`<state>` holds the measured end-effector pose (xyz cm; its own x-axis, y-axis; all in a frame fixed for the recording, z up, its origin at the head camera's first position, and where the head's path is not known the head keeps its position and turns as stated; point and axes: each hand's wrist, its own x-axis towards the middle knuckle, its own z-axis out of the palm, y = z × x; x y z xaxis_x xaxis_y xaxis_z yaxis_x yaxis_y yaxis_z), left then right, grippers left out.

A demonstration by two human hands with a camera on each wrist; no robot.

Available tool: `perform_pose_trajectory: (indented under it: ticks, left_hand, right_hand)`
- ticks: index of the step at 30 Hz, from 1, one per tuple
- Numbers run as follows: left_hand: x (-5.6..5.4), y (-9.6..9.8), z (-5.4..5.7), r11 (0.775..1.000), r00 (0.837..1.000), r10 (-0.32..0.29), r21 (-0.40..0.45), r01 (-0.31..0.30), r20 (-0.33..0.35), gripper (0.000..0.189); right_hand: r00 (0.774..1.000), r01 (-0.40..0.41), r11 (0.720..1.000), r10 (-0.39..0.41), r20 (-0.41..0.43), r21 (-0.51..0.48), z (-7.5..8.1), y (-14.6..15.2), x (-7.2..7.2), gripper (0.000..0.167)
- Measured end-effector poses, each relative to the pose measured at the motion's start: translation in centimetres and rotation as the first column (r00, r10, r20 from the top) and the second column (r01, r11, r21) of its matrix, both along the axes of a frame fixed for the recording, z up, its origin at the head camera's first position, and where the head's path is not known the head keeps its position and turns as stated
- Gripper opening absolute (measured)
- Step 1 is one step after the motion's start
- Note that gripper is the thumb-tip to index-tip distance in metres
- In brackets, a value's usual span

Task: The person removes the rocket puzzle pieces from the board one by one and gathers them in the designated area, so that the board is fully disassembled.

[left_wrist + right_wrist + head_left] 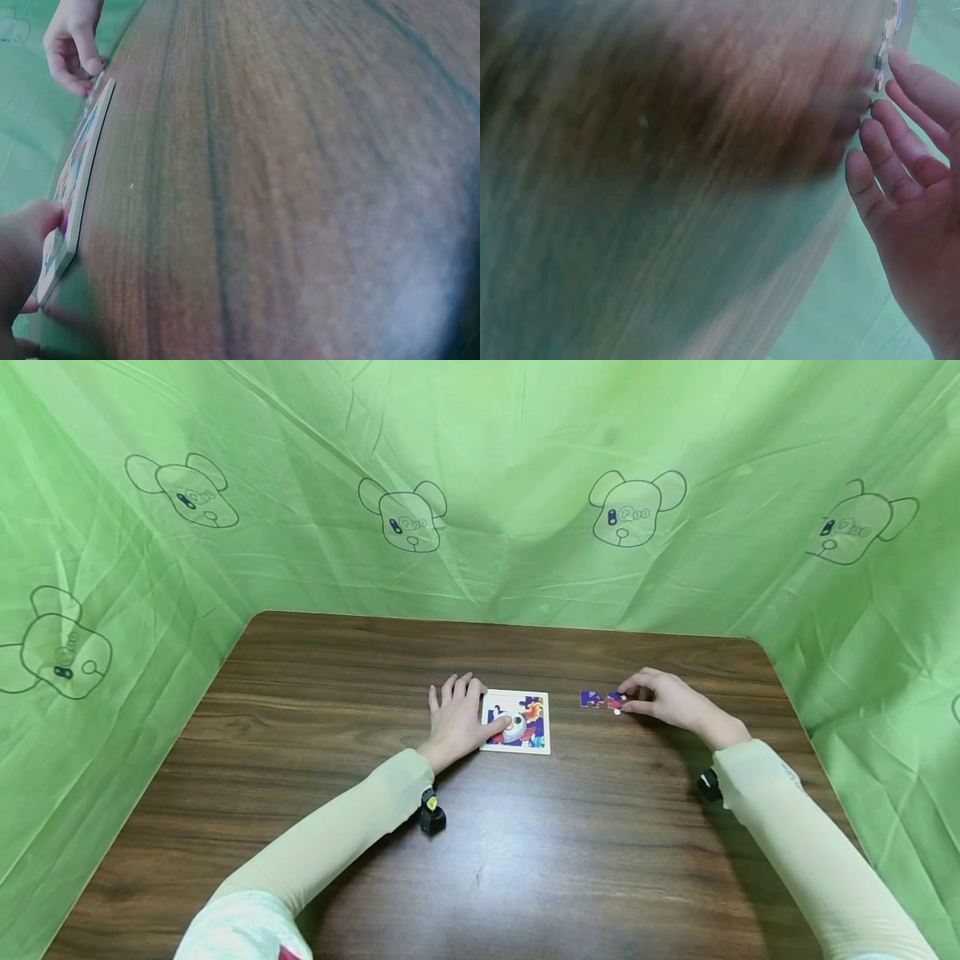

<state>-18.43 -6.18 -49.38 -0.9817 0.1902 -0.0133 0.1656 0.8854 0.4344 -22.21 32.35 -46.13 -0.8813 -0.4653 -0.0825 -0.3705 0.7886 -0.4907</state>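
Note:
A square jigsaw puzzle in a white-edged tray lies on the table, its picture a colourful cartoon with a big round eye. My left hand lies at its left side, thumb pressing on the picture and the other fingers stretched out beyond the left edge. To the right of the tray are two small purple jigsaw pieces, side by side. The left piece lies on the wood untouched. At the right piece, which has some red on it, my right hand pinches the right edge with thumb and forefinger.
The brown wooden table has rounded far corners. Green cloth printed with bear-head outlines hangs behind it and along both sides. A black wrist camera sits on the left sleeve, another dark one on the right.

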Motion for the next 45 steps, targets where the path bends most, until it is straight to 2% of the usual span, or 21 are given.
perform_pose_trajectory:
  ticks: [4, 12, 16, 26, 35, 45]
  left_hand:
    - [0.0, 0.0, 0.0, 1.0, 1.0, 0.0, -0.005, 0.0, 0.006, 0.071]
    - [0.0, 0.0, -0.1, 1.0, 1.0, -0.002, 0.0, 0.002, 0.003, 0.07]
    - [-0.1, 0.0, -0.2, 1.0, 1.0, -0.002, 0.005, 0.002, -0.004, 0.07]
    - [0.0, 0.0, -0.1, 1.0, 1.0, 0.003, -0.006, -0.003, 0.001, 0.07]
    - [0.0, 0.0, 0.0, 1.0, 1.0, -0.002, -0.008, 0.002, 0.008, 0.07]
    - [-0.1, 0.1, -0.1, 1.0, 1.0, -0.001, -0.01, 0.001, 0.007, 0.07]
  right_hand:
    - [1.0, 0.012, 1.0, -0.012, -0.004, -0.014, 0.2, -0.1, 0.2, 0.025]
    - [0.997, 0.003, 0.998, -0.007, -0.076, -0.056, 0.8, -1.7, 0.7, 0.023]
    - [0.996, -0.039, 0.996, 0.032, -0.086, -0.076, 1.4, -2.9, 0.9, 0.026]
    - [0.987, -0.12, 0.992, 0.114, -0.116, -0.042, 2.2, -6.0, 0.9, 0.027]
    - [0.966, -0.221, 0.972, 0.208, -0.156, -0.074, 2.2, -8.5, 1.0, 0.031]
    - [0.96, -0.249, 0.966, 0.238, -0.149, -0.066, 1.5, -10.9, 1.0, 0.038]
